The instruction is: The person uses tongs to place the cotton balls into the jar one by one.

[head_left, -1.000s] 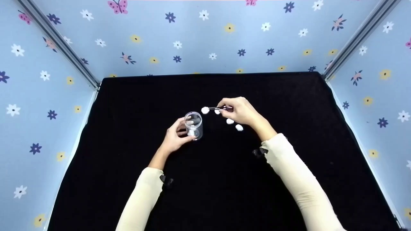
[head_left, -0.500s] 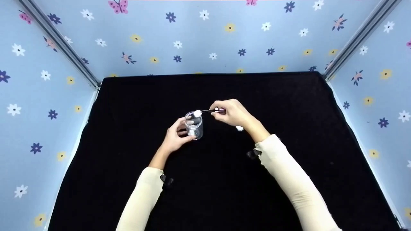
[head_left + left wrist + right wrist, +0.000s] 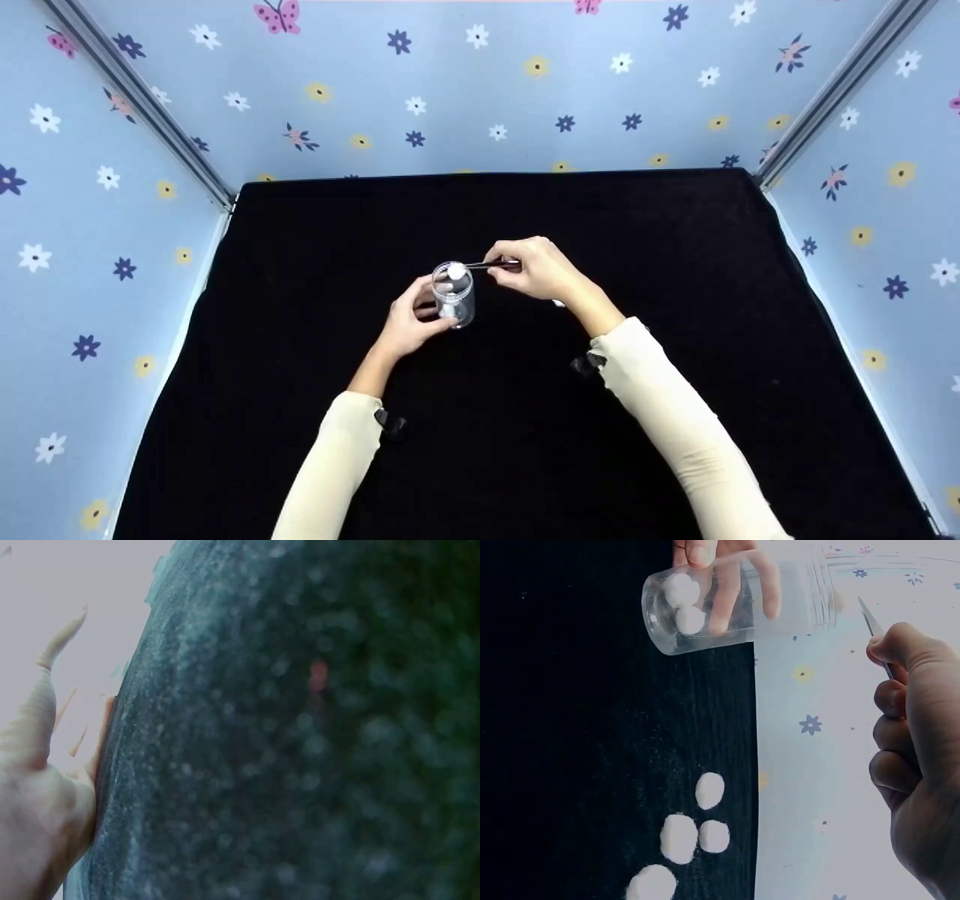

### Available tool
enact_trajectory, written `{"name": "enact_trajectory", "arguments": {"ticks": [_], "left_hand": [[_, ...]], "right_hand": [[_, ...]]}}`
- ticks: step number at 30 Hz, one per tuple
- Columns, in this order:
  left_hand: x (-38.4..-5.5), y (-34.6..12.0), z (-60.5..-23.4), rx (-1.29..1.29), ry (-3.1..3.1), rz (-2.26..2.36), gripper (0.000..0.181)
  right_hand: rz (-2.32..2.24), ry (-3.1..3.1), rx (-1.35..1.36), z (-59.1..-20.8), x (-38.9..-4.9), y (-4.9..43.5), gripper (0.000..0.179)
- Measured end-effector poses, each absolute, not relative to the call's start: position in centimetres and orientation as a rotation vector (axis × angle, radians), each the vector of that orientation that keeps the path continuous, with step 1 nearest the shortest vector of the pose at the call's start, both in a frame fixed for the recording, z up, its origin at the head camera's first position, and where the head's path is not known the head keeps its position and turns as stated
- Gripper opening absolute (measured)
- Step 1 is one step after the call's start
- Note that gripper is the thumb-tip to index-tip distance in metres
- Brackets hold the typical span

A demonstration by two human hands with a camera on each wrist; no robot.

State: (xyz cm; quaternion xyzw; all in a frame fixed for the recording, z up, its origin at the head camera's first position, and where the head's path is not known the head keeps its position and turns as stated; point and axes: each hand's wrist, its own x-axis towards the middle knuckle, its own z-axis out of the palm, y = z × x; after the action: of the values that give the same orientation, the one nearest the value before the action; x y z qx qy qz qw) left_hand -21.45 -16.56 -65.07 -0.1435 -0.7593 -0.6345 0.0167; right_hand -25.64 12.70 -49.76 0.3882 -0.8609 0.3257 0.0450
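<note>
My left hand (image 3: 409, 319) grips a clear jar (image 3: 464, 306) round its side, thumb in front and fingers behind. White cotton balls (image 3: 682, 591) lie at the bottom of the jar, seen through its wall in the right wrist view. My right hand (image 3: 536, 268) pinches a pair of tweezers (image 3: 491, 264) that points left. At the tweezers' tips a cotton ball (image 3: 457, 271) overlaps the jar's open mouth in the head view. The left wrist view shows part of my left hand (image 3: 34, 802) at its left edge, but not the jar.
Several loose cotton balls (image 3: 679, 838) lie on the black cloth (image 3: 480, 435); my right hand mostly covers them in the head view. Flower-patterned walls (image 3: 450, 90) stand behind and at both sides, with metal posts (image 3: 142, 97) at the corners.
My right hand has moved left with the tweezers, bringing the cotton ball from right of the jar to over its mouth. The left hand and jar have stayed in place.
</note>
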Motion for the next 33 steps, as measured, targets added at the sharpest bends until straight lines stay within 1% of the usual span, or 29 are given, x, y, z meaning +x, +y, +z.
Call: {"name": "enact_trajectory", "arguments": {"ticks": [7,12,19,25,33], "left_hand": [[-21.1,-16.4,-64.3,-0.44,-2.358,-1.946,0.073],[-22.1,-16.9,-66.1,-0.423,-2.429,-1.945,0.079],[-20.4,-16.2,-62.8,-0.46,-2.359,-1.959,0.074],[-20.8,-16.4,-63.7,-0.447,-2.346,-1.966,0.074],[-20.0,-15.7,-61.7,-0.358,-2.444,-1.941,0.076]], "right_hand": [[1.016,-2.633,1.196,-49.9,-25.6,12.7,0.014],[1.014,-2.639,1.197,-50.0,-25.7,12.7,0.014],[1.003,-2.643,1.196,-50.0,-25.6,12.7,0.014],[1.027,-2.645,1.187,-50.2,-25.8,12.9,0.014],[1.078,-2.618,1.152,-50.2,-26.1,13.9,0.018]]}}
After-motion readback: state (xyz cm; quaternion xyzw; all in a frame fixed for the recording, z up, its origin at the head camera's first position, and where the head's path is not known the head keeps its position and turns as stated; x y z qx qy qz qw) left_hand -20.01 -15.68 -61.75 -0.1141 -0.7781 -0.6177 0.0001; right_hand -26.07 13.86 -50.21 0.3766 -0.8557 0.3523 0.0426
